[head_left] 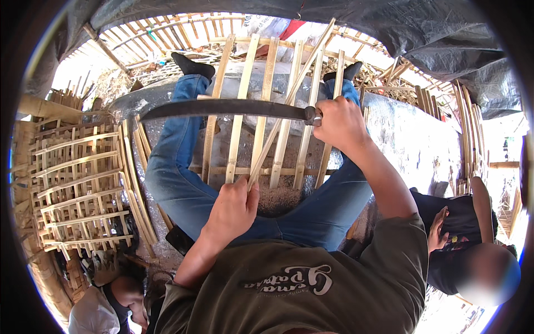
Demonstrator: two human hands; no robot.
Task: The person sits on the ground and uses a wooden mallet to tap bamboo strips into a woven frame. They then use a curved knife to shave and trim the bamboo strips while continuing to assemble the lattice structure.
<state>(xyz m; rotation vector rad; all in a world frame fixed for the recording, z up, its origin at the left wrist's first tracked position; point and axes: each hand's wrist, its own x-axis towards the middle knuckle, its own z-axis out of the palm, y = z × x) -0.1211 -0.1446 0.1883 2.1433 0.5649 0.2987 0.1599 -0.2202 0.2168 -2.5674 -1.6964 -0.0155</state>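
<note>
A: Right hand [340,123], upper middle of frame: shut tight round handle of long dark curved metal blade [222,108]. Blade lying flat, L to R, across top of pale bamboo slat frame [261,111].

B: And left hand [232,210]?

A: Middle of frame, closed on low end of thin loose bamboo strip [289,97]. Strip slanting up to R, crossing the frame slats & going under or by the blade. Can't tell which.

B: Where's frame?

A: Resting between legs in blue jeans [172,172], mid frame, leaning up toward top. Dark socks [192,65] near top.

B: How would strip feel?

A: Prob light, bendy, springy. Edges maybe sharp & splintery. Best held low at the end, like now, away from blade. Frame: light too but stiffer, many slats tied w/ cross bars. Blade: heavy-looking, sharp edge, hold by handle only.

B: Else round there?

A: Stack of same bamboo slat panels [78,183] at left of frame. More slats leaning at right edge. Black plastic sheet [389,28] across top. Person in dark top [461,222] at lower right, hand near own chest. Other person [111,300] at lower left, mostly hidden.
</note>
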